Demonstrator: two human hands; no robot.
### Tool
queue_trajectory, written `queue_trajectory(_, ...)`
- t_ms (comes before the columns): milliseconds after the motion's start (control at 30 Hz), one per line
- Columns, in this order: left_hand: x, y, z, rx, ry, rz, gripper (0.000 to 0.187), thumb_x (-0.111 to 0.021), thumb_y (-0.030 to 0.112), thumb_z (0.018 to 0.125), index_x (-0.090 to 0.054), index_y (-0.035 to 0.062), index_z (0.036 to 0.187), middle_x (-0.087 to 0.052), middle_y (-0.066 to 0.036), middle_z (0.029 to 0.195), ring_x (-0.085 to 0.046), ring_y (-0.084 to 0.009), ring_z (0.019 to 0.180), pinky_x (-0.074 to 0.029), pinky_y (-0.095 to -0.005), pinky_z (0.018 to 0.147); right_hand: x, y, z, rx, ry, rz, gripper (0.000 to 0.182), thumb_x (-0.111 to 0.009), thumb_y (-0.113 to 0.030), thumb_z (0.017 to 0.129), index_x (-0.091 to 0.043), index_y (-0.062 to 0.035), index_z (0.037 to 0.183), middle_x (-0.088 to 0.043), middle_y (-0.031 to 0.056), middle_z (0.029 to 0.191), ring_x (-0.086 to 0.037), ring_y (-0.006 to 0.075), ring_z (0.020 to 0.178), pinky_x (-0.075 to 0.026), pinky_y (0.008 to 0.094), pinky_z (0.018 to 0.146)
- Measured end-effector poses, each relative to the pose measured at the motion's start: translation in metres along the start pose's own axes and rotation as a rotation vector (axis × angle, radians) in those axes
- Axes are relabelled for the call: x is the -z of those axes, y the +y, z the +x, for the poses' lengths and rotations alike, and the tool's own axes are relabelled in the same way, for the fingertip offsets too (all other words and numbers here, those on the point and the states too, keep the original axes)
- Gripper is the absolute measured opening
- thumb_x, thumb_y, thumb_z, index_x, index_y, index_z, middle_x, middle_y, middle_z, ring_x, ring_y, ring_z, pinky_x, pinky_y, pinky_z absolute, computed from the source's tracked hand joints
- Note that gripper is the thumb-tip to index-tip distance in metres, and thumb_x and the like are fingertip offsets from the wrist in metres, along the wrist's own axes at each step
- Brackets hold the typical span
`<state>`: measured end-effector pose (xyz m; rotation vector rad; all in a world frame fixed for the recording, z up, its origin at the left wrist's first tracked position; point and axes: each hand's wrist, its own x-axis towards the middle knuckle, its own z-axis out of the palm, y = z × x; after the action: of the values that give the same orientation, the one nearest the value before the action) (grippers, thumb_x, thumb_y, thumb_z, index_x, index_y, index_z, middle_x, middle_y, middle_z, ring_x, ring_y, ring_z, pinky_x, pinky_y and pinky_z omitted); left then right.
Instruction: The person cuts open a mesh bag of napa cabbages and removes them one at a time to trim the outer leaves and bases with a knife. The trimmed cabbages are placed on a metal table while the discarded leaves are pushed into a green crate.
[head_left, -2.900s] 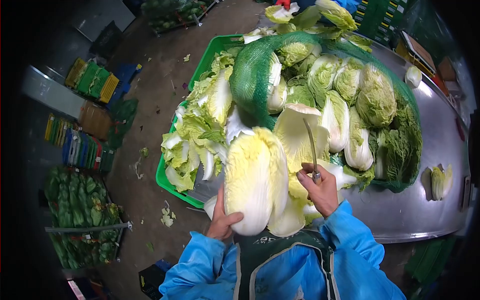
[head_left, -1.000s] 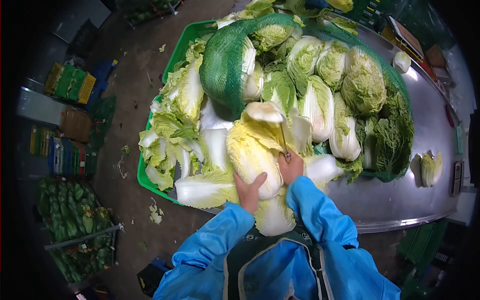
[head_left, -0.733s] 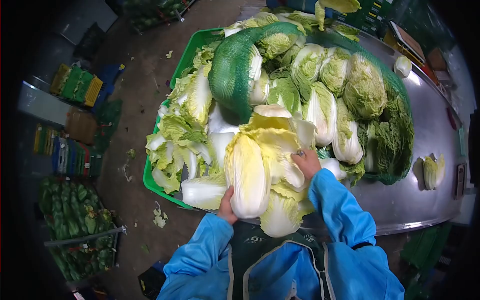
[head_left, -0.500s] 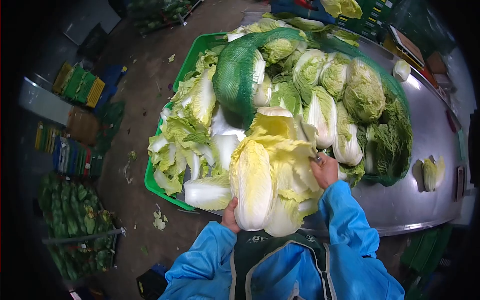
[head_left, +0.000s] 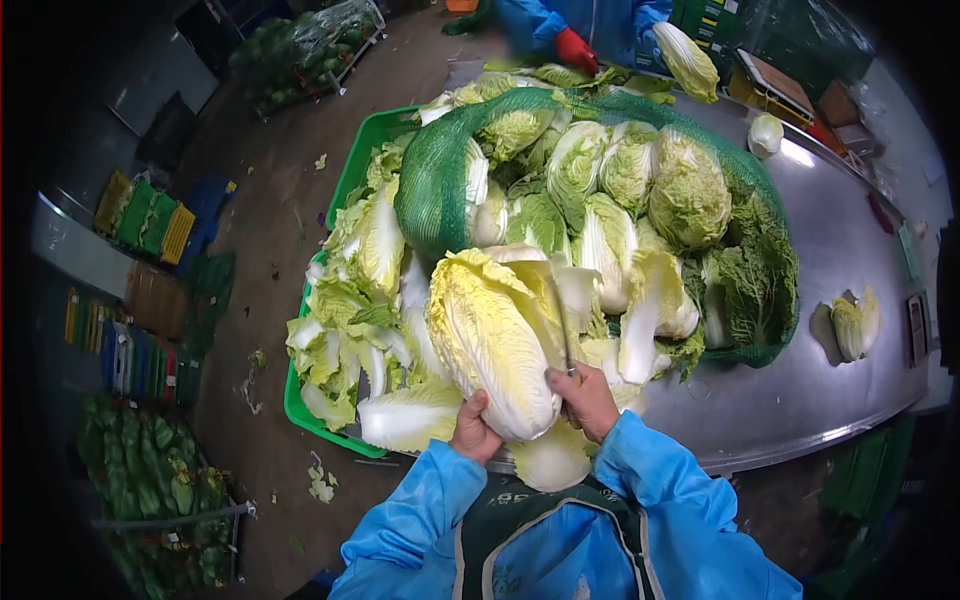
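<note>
My left hand [head_left: 475, 432] grips the base of a trimmed napa cabbage [head_left: 485, 345], which has yellow-white leaves and is tilted up to the left. My right hand [head_left: 588, 402] is closed around a knife [head_left: 562, 322], its blade pointing away from me along the cabbage's right side. The knife handle is mostly hidden in the fingers. Beneath the cabbage, close to my apron, lies a pale loose leaf [head_left: 553, 462]. Another cut leaf [head_left: 645, 325] rests right of the knife, against whole cabbages in an opened green mesh sack [head_left: 432, 185].
A green crate [head_left: 296, 405] full of trimmed leaves stands at the left of the metal table [head_left: 770, 410]. Small cabbages [head_left: 765, 135] lie on the table's right side. Across it, a co-worker's red glove [head_left: 576, 50] shows, with a cabbage [head_left: 688, 62] by their other hand.
The cabbage has turned and tilted in my left hand. My right hand with the knife has moved left, close against it. Outer leaves have come away and lie to the right.
</note>
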<state>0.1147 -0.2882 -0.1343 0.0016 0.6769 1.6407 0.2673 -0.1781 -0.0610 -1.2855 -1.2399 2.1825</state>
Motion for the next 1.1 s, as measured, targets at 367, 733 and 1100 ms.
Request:
queue_trajectory(367,-0.001,-0.003,0.005,0.023,-0.022,-0.084,0.088,-0.066,0.060,0.071,-0.036,0.0113,0.138,-0.047,-0.014,0.134,-0.048,-0.0345,0.119,-0.038,-0.0545,0.101,0.040,-0.002,0.022,0.321,0.381,0.185,0.012,-0.065,-0.010,0.080,-0.062,0.0017,0.078,-0.060,0.0019,0.065,-0.054,0.0082,0.056,-0.043,0.0262,0.047)
queue_trajectory(733,-0.064,0.016,-0.006,0.418,-0.535,-0.607,0.057,-0.047,0.048,0.089,-0.041,0.0155,0.135,-0.045,-0.006,0.093,-0.041,-0.0190,0.082,-0.037,-0.0345,0.070,0.090,0.002,0.007,0.656,0.607,-0.331,0.038,-0.063,-0.004,0.080,-0.055,-0.0001,0.118,-0.065,0.0058,0.091,-0.057,0.0102,0.067,-0.048,0.0275,0.060)
queue_trajectory(1100,-0.064,0.008,-0.039,0.053,0.004,0.538,0.063,-0.059,0.026,0.084,-0.033,0.0041,0.138,-0.047,-0.013,0.132,-0.044,-0.0291,0.125,-0.034,-0.0417,0.106,0.010,-0.030,0.001,0.122,0.005,0.124,0.048,-0.072,-0.036,0.079,-0.063,0.0030,0.105,-0.065,0.0121,0.077,-0.059,0.0094,0.066,-0.048,0.0242,0.057)
